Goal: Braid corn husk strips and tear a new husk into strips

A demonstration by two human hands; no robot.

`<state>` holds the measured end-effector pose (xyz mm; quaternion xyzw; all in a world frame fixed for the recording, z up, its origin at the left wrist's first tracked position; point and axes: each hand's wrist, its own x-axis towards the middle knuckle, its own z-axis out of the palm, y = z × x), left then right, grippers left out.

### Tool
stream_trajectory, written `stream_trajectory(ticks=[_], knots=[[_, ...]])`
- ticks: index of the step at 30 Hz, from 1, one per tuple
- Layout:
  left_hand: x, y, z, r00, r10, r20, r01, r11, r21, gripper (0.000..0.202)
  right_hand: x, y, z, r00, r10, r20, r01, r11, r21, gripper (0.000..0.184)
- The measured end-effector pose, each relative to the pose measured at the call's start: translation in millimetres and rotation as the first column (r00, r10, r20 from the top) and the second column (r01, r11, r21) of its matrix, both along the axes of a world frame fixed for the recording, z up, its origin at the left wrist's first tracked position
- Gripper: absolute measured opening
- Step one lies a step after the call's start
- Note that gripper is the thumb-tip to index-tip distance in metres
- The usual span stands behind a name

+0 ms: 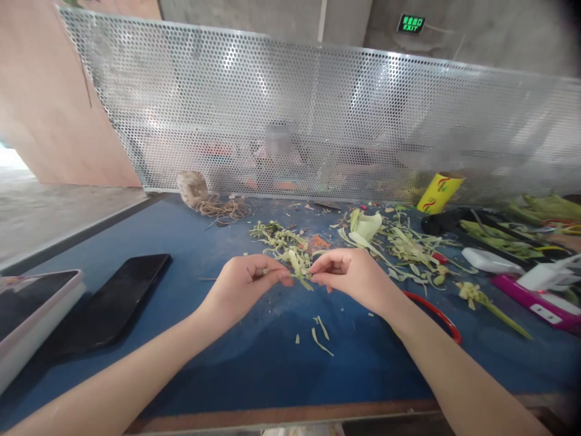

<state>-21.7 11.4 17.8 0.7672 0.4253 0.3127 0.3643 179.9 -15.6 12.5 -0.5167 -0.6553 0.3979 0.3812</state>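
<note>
Between my hands is a pale green flower-like piece (298, 264) of thin, leafy strips, perhaps plant husk. My left hand (249, 280) pinches it from the left between thumb and fingertips, with a thin stem running back under the hand. From the right, my right hand (349, 272) is closed in a pinch on its edge strips. Just behind lies a cluster of similar small greenish pieces (276, 236). A few loose slivers (321, 342) are scattered on the blue tabletop (254, 369) in front. Past my right wrist, a finished-looking flower on a green stem (492, 307) lies apart.
At left lie a black phone (113, 303) and a pale-edged device (36, 321). Twine (222, 209) sits at the back. Husk scraps (408, 245), a yellow roll (440, 192), red-handled scissors or loop (436, 315) and a purple power strip (535, 303) are right. A perforated metal screen (254, 109) stands behind.
</note>
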Motion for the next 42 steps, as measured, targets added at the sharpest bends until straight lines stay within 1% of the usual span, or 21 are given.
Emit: stream_trajectory(ticks=[2,3,5,6,7,8,10,12,15,17,21,23,25,27,29,31,34,36,39,42], knots=[[2.4,-1.5,-2.2,0.994,-0.019,0.11,0.028,0.996,-0.08,0.014,-1.6,0.3,0.1,0.998,0.045,-0.053,-0.046,0.999,-0.012,0.016],[4.2,-2.6,-3.5,0.983,-0.031,0.179,0.054,0.99,-0.129,0.022,-3.0,0.2,0.1,0.994,0.072,-0.086,-0.074,0.997,-0.023,0.017],[7.8,-4.8,-5.9,0.954,-0.044,0.298,0.107,0.974,-0.199,0.056,-6.4,-0.3,0.1,0.984,0.117,-0.138,-0.124,0.991,-0.046,0.018],[9.4,-5.8,-6.7,0.942,-0.041,0.334,0.118,0.97,-0.213,0.069,-8.2,-0.7,0.1,0.98,0.133,-0.151,-0.142,0.988,-0.055,0.018],[10.6,-6.4,-7.4,0.937,-0.036,0.349,0.117,0.97,-0.214,0.076,-10.0,-1.0,0.0,0.977,0.146,-0.156,-0.158,0.986,-0.061,0.018],[11.4,-6.8,-7.9,0.938,-0.027,0.346,0.105,0.972,-0.21,0.076,-11.7,-1.3,0.0,0.975,0.156,-0.156,-0.167,0.984,-0.063,0.017],[12.1,-7.0,-8.9,0.945,-0.014,0.327,0.081,0.978,-0.191,0.071,-14.8,-1.3,-0.4,0.977,0.164,-0.136,-0.172,0.984,-0.054,0.015],[12.1,-7.1,-10.4,0.952,-0.023,0.306,0.074,0.985,-0.158,0.068,-17.3,-0.8,-1.1,0.986,0.139,-0.096,-0.14,0.99,-0.005,0.012],[12.4,-8.2,-13.5,0.961,-0.052,0.273,0.084,0.991,-0.106,0.069,-19.9,-0.2,-2.2,0.998,0.041,-0.038,-0.037,0.992,0.118,0.013],[13.1,-9.5,-15.3,0.966,-0.074,0.247,0.098,0.992,-0.085,0.07,-20.8,-0.3,-3.4,0.999,-0.016,-0.034,0.022,0.986,0.167,0.013],[14.7,-11.5,-17.0,0.976,-0.095,0.193,0.107,0.993,-0.051,0.068,-21.2,-0.3,-6.8,0.99,-0.081,-0.111,0.097,0.984,0.147,0.015],[15.0,-12.0,-17.2,0.981,-0.093,0.172,0.103,0.994,-0.046,0.065,-21.2,0.5,-8.0,0.985,-0.091,-0.147,0.111,0.985,0.136,0.015],[14.6,-12.1,-16.8,0.987,-0.087,0.138,0.094,0.994,-0.047,0.057,-20.7,1.7,-8.0,0.989,-0.058,-0.137,0.076,0.988,0.134,0.015],[13.4,-11.7,-15.4,0.994,-0.081,0.072,0.084,0.996,-0.033,0.042,-19.4,2.6,-6.9,0.995,-0.033,-0.092,0.044,0.991,0.123,0.016],[11.4,-10.5,-13.0,0.998,-0.067,-0.002,0.067,0.998,0.008,0.03,-17.4,3.2,-5.5,0.997,-0.028,-0.07,0.034,0.995,0.096,0.017],[9.1,-8.4,-10.4,0.996,-0.057,-0.067,0.061,0.996,0.063,0.023,-15.3,3.5,-4.6,0.996,-0.008,-0.088,0.012,0.999,0.047,0.017],[5.8,-4.8,-8.5,0.991,-0.042,-0.127,0.059,0.989,0.134,0.019,-13.0,3.8,-5.6,0.984,0.083,-0.156,-0.091,0.995,-0.043,0.017],[4.4,-3.1,-8.9,0.987,-0.032,-0.157,0.058,0.985,0.161,0.018,-11.7,4.0,-7.0,0.978,0.112,-0.175,-0.126,0.989,-0.071,0.02],[3.8,-2.3,-9.7,0.979,-0.055,-0.196,0.091,0.98,0.179,0.018,-8.6,3.6,-7.4,0.984,0.113,-0.14,-0.125,0.989,-0.082,0.021],[3.5,-2.7,-8.4,0.972,-0.088,-0.219,0.126,0.978,0.166,0.019,-4.4,2.7,-5.2,0.987,0.14,-0.077,-0.148,0.983,-0.105,0.021]])
